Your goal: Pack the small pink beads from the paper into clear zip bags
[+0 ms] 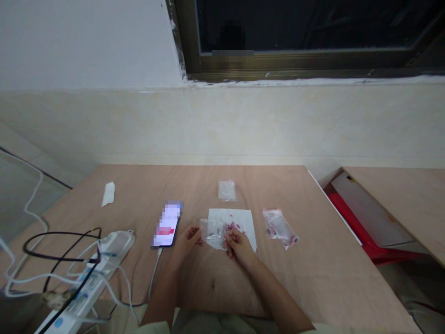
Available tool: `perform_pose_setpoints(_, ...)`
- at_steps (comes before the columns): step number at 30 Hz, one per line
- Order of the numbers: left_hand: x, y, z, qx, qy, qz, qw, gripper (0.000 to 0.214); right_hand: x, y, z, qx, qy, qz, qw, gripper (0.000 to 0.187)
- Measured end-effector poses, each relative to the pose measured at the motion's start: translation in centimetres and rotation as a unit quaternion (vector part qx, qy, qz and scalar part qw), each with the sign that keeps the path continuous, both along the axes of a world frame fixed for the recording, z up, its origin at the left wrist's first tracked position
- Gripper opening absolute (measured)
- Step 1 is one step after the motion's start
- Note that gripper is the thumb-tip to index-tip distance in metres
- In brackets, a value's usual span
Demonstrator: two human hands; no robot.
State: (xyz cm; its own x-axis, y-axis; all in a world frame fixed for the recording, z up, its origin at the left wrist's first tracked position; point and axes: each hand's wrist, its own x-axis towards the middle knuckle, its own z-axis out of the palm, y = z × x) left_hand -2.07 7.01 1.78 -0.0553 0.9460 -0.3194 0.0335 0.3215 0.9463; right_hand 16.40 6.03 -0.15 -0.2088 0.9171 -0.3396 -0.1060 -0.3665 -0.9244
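- The left hand is closed in a pinch on the left edge of a small clear plastic bag, which is held low over a sheet of white paper.
- The right hand is curled, its fingers apparently pinching the bag's right side, though the exact grip is partly hidden.
- Small pink pieces lie in a loose scatter on the paper, just beside the right hand; they are too small to identify.
- The bag looks thin, light and soft, likely to crease and slip, so its flat edges seem the surest place to hold. The pieces look light and easily scattered.
- A second clear bag, with pink pieces inside, lies right of the paper. A third lies farther ahead.
- All rest on a wooden table. To the left are a phone with a pixelated screen, its white charging cable, a white power strip and a white tissue.
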Motion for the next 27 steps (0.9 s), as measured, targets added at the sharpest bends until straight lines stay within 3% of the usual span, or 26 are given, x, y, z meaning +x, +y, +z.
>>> perform_pose_setpoints(5,0.5,0.1,0.4,0.021,0.025,-0.005,0.999,0.041,0.2,-0.1,0.2,0.006,-0.004,-0.005,1.0,0.04)
perform_pose_setpoints(13,1.4,-0.8,1.7,-0.009,0.149,-0.108,0.983,0.039,0.5,-0.1,0.8,0.015,0.005,-0.004,1.0,0.039)
perform_pose_setpoints(18,1.8,-0.7,2.0,-0.003,0.173,-0.086,0.981,0.042,0.5,-0.1,0.8,0.017,0.005,0.004,1.0,0.038)
perform_pose_setpoints(22,1.9,-0.7,2.1,-0.038,0.137,-0.068,0.988,0.047,0.5,0.0,0.3,0.011,0.023,-0.003,1.0,0.039)
perform_pose_setpoints(27,1.5,-0.3,1.8,-0.016,0.109,-0.075,0.991,0.045,0.6,0.1,-0.3,0.007,0.036,-0.003,0.999,0.038)
